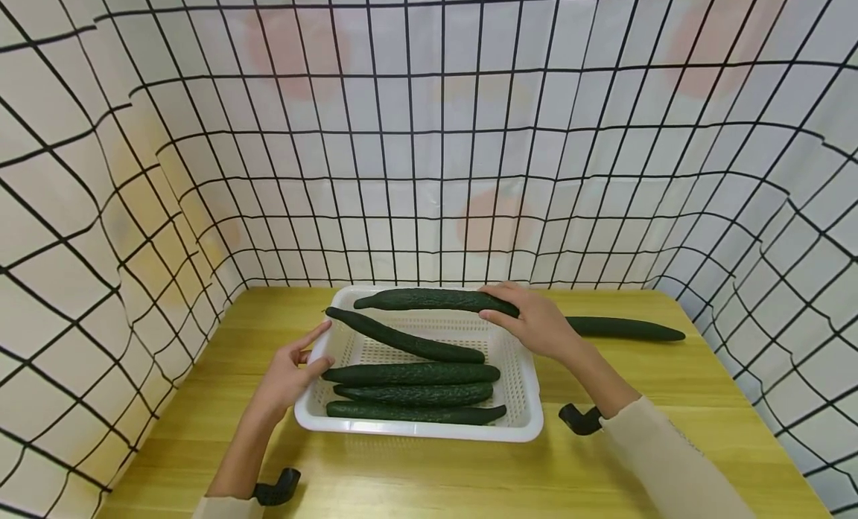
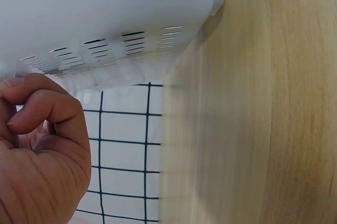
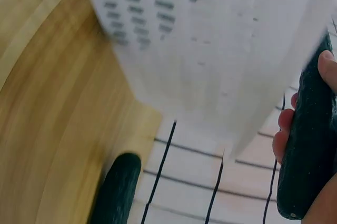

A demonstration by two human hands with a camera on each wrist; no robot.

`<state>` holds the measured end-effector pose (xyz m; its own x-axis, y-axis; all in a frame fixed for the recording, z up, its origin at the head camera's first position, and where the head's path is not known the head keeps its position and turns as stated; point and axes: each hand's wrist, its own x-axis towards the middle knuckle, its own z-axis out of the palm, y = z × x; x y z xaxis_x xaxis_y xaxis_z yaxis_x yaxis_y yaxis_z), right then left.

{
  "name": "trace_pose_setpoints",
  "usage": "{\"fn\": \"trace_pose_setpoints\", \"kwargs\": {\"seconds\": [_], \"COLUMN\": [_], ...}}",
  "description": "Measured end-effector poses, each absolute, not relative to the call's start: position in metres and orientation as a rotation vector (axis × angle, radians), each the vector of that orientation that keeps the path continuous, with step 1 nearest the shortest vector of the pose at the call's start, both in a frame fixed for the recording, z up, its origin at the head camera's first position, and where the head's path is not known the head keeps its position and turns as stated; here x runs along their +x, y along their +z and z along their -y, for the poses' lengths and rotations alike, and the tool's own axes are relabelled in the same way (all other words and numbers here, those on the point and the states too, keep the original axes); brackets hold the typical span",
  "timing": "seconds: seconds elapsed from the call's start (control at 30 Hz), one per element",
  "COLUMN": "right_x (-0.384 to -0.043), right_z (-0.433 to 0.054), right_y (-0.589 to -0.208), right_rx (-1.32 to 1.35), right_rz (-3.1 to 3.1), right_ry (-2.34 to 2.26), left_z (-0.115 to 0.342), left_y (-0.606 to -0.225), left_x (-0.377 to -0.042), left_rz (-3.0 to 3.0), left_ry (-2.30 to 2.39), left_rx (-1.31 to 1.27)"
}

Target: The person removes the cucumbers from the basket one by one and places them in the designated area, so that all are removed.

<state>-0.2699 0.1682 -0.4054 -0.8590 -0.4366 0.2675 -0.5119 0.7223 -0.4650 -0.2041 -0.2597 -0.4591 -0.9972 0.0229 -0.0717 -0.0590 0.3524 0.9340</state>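
Note:
A white plastic basket [image 1: 529,418] with slotted walls sits mid-table, holding several dark green cucumbers. Its left rim is pinched by my left hand [image 1: 287,374]; in the left wrist view the curled fingers [image 2: 55,110] are up against the basket wall [image 2: 105,2]. My right hand [image 1: 536,322] grips the right end of a cucumber [image 1: 429,299] over the basket's far edge. From the right wrist view, thumb and fingers wrap around this cucumber [image 3: 308,139]. Another cucumber [image 1: 395,336] lies slanted in the basket, its stem end on the left rim, behind three roughly parallel ones [image 1: 415,374].
One more cucumber [image 1: 626,328] lies on the wooden table [image 1: 415,482] to the right of the basket. Black wire grid [image 1: 422,154] over pale sheeting encloses the table at the back and sides. A black wrist mount [image 1: 579,420] shows by each forearm.

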Motion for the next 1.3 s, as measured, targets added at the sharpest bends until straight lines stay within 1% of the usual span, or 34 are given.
{"fn": "trace_pose_setpoints", "kwargs": {"seconds": [0.3,0.53,0.77,1.07,1.3], "right_x": [-0.266,-0.258,-0.249,-0.242,-0.238], "right_z": [-0.212,-0.251,-0.285,-0.323,-0.356], "right_y": [-0.407,-0.406,-0.411,-0.410,-0.424], "right_rx": [0.738,0.764,0.694,0.646,0.605], "right_rz": [2.818,2.764,2.714,2.706,2.676], "right_ry": [0.710,0.675,0.621,0.719,0.779], "left_z": [0.260,0.259,0.259,0.258,0.259], "left_y": [-0.460,-0.461,-0.461,-0.462,-0.462], "left_x": [-0.205,-0.204,-0.204,-0.205,-0.204], "left_rz": [-2.519,-2.516,-2.502,-2.498,-2.492], "left_ry": [1.743,1.744,1.758,1.761,1.783], "left_rx": [-0.059,-0.042,-0.053,-0.063,-0.038]}}
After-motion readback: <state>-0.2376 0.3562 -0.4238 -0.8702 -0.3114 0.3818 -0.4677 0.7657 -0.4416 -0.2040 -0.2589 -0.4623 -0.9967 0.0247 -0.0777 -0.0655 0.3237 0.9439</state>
